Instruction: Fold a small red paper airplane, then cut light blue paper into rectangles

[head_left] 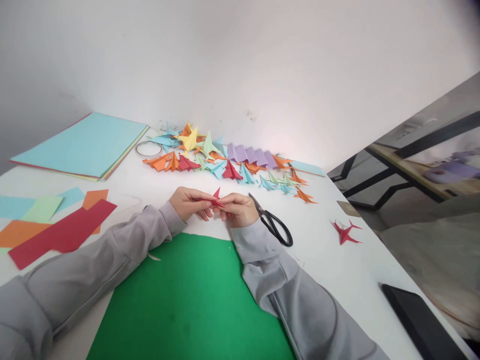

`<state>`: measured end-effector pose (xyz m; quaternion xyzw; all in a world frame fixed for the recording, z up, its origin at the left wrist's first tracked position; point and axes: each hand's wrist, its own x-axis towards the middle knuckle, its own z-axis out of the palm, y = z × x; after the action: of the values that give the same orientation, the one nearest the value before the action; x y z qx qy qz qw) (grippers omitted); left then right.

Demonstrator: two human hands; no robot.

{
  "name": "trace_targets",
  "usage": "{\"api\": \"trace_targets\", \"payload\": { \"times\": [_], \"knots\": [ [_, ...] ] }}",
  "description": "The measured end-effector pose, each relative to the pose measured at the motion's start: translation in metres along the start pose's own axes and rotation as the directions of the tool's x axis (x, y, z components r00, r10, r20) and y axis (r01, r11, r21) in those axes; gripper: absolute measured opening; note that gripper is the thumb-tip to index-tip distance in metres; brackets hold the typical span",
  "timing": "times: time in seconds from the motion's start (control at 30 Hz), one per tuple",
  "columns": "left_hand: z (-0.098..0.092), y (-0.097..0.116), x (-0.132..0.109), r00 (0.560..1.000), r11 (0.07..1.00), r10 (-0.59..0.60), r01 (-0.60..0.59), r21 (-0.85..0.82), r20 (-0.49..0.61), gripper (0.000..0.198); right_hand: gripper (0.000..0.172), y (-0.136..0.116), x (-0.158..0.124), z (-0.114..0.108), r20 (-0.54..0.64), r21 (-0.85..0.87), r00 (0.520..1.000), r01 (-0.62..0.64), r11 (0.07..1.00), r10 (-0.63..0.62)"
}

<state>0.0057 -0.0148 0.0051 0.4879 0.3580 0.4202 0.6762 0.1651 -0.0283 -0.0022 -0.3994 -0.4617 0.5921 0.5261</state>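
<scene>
Between my two hands is a small folded red paper piece, one point of it sticking up. My left hand pinches it from the left with thumb and fingers. From the other side my right hand grips it too, so the fingers nearly meet and hide much of the folds. Both hands are just past the far edge of a green sheet. Black-handled scissors lie right beside my right hand, blades toward the wall.
Many folded paper shapes line the wall side. Large coloured sheets, a tape roll and cut paper strips lie left. At right are a red folded shape and a dark flat device near the table edge.
</scene>
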Motion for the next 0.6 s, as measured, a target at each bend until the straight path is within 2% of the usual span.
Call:
{"api": "trace_targets", "payload": {
  "times": [0.6],
  "knots": [
    [-0.0019,0.0027,0.0013,0.999,0.992,-0.048,0.045,-0.117,-0.017,0.022,0.006,0.0000,0.0021,-0.0036,-0.039,0.021,0.999,-0.036,0.999,0.037]
  ]
}}
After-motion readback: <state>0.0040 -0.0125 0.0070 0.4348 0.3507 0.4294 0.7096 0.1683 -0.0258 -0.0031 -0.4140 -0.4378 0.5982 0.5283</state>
